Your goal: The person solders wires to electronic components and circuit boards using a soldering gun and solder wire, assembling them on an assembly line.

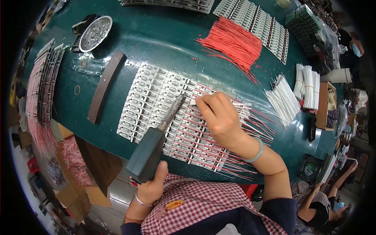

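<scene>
Soldering gun point(145, 153), held by its handle in the left hand point(150, 188) above circuit-board panels point(143, 100), seems to me stiff and rather heavy; whether the right hand point(224, 122), curled, is pinching, I cannot tell.

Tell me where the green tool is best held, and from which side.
Take the green tool, I'd judge, by its thick handle end, from the near side: the left hand grips there, and the slim metal tip points away, over the boards.

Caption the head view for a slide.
Left hand holds a soldering gun above white boards, right hand at the wires.
</scene>
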### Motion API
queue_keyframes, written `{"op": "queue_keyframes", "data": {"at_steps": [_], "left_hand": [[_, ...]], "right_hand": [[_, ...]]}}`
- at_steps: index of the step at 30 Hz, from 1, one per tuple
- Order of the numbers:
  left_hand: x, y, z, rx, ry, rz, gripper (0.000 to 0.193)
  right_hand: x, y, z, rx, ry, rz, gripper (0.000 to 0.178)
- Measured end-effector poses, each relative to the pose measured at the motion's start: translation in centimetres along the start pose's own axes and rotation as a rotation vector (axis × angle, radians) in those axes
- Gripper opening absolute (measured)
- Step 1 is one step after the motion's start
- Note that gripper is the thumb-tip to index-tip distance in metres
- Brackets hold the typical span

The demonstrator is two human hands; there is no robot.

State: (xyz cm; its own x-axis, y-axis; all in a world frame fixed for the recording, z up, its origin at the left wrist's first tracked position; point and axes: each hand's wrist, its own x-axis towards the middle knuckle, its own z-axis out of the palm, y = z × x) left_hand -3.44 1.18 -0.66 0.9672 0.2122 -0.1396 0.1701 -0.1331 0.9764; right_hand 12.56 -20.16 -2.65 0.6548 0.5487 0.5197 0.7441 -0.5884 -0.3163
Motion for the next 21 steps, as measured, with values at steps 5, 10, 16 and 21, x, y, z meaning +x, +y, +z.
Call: {"op": "queue_keyframes", "data": {"at_steps": [5,10,16,21], "left_hand": [[0.1,-0.4,-0.3,0.663,-0.114,0.384,0.036],[0.5,0.2,0.8,0.202,0.016,-0.019,0.022],[1.5,1.0,1.1,0.260,-0.004,0.155,0.019],[1.8,1.7,1.2,0.323,-0.028,0.168,0.018]], "right_hand": [[0.0,0.0,0.1,0.024,-0.054,0.007,0.041],[-0.2,0.2,0.3,-0.013,-0.061,-0.020,0.038],[0.0,0.1,0.2,-0.016,-0.077,-0.019,0.039],[-0.1,0.2,0.3,-0.020,-0.078,-0.021,0.038]]}}
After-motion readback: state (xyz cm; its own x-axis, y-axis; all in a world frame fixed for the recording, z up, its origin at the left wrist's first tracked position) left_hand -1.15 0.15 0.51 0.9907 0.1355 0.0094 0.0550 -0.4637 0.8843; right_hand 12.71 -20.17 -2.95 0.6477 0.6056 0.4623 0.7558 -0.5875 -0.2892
